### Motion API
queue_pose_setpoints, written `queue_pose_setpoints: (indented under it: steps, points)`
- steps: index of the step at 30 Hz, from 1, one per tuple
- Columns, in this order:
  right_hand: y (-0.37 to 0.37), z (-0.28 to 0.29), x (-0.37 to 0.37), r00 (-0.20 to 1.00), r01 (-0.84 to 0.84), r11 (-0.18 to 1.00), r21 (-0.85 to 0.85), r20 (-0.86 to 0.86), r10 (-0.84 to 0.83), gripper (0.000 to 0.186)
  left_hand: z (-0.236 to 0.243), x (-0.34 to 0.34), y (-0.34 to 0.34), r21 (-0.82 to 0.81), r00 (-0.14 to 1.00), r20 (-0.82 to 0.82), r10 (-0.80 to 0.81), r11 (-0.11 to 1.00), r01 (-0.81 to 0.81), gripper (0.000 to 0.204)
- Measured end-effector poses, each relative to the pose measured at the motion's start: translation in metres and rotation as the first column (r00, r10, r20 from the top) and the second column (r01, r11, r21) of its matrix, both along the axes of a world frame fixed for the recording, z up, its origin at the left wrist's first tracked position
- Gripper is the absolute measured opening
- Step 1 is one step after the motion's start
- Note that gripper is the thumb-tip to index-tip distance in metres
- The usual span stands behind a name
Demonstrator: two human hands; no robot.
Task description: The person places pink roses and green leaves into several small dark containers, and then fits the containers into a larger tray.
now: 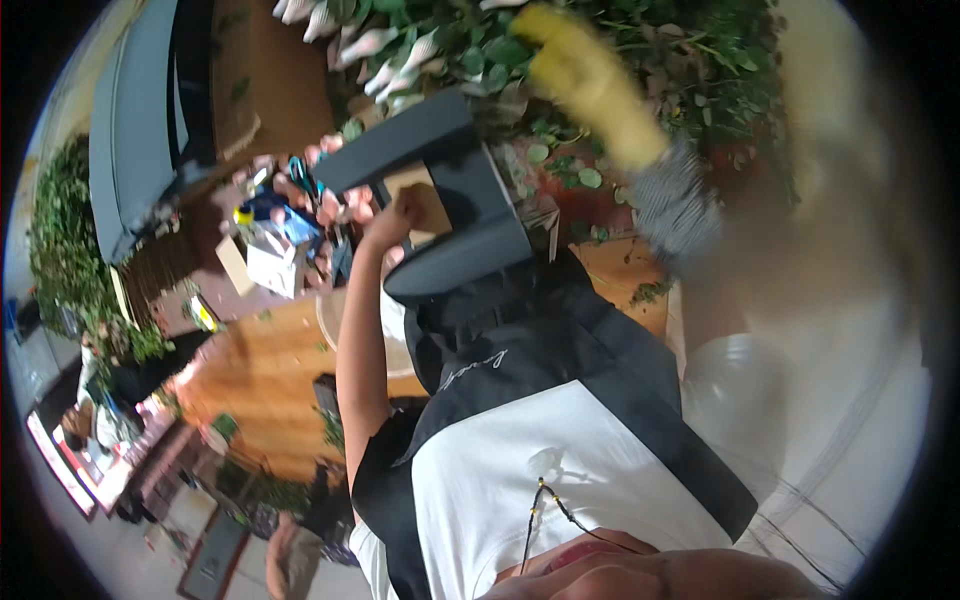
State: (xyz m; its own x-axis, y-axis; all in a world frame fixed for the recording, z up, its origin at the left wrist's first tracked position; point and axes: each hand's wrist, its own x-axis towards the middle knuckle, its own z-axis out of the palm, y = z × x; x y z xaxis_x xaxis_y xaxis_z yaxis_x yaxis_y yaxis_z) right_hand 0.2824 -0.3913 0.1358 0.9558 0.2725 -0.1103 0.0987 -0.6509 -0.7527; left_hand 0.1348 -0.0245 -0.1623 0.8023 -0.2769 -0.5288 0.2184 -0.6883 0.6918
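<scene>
I see the open dark-grey box [470, 268] just in front of the black cloth apron [590, 340]; I judge it light and stiff but dentable — best held by its side walls. My bare left hand [405, 212] curls over the flat tan cardboard piece [410, 177] inside, grip unclear. My yellow-gloved right hand [590, 85] blurs by leafy green stems [710, 70] — I can't tell its state.

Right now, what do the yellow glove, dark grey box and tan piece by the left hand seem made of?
Yellow glove: probably rubber, judging by its even colour, but blur hides the finish.
Dark grey box: matte, perhaps coated cardboard or plastic, given its flat, stiff-looking panels.
Tan piece: likely plain cardboard, dull brown and flat.
</scene>
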Motion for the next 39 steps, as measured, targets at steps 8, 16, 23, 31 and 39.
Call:
queue_pose_setpoints:
  steps: [8,16,23,31,39]
  points:
    - [-0.159,-0.122,0.166,0.727,0.482,0.616,-0.623,0.677,0.115,0.035,0.050,0.011,-0.026,-0.040,0.999,-0.020,0.032,0.999,-0.033,0.049]
    - [-0.108,0.054,0.056,0.548,0.321,0.893,-0.316,0.831,0.097,0.031,0.092,0.020,-0.053,0.032,0.997,0.078,0.016,0.999,-0.019,0.046]
    - [0.027,-0.013,-0.089,0.870,-0.183,0.532,-0.827,0.115,0.479,0.016,0.072,0.032,-0.019,-0.472,0.934,-0.356,-0.025,0.867,-0.157,0.062]
    - [0.017,-0.186,-0.118,0.898,-0.437,0.791,-0.429,-0.261,0.355,0.035,0.076,0.012,-0.026,-0.226,0.918,0.295,-0.266,0.914,0.338,0.041]
    - [-0.013,-0.146,-0.169,0.877,0.399,0.809,-0.432,0.437,-0.200,0.042,0.080,-0.017,-0.036,-0.178,0.854,0.494,-0.167,0.941,0.287,0.039]
